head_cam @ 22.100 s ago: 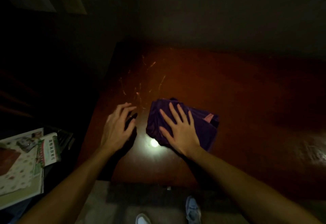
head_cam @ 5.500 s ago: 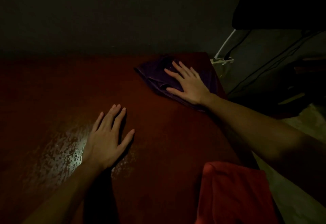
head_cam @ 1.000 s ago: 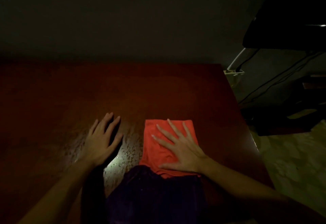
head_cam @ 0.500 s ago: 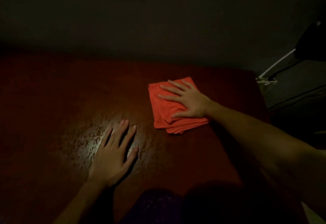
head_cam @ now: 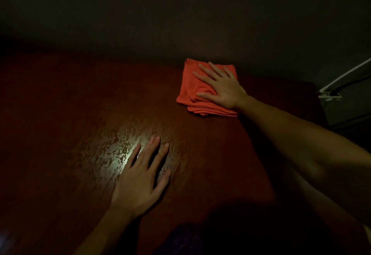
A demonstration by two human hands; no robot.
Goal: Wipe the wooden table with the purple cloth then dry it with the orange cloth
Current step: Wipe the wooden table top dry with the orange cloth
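1. Table (head_cam: 60,104) of dark reddish wood fills most of the view under dim light, its far edge meeting a dark wall; a bright glare with a mottled, patchy sheen lies on the surface near the middle.
2. Right arm reaches from the lower right across the table toward the far edge.
3. Left hand (head_cam: 138,180) lies flat, palm down on the bare wood, fingers spread and straight, gripping nothing; its fingertips reach into the glare patch.
4. Right hand (head_cam: 220,88) is also open and flat, fingers splayed, pressing down on the orange cloth (head_cam: 190,90) rather than clutching it.
5. Orange cloth is folded in several layers, its stacked edges showing on the near side; it sits at the far edge of the table, well apart from the left hand.
6. Purple cloth (head_cam: 186,240) shows only as a dark patch at the near edge, mostly lost in shadow.
7. White cable (head_cam: 345,73) runs down to a power strip (head_cam: 329,96) beyond the table's right side.
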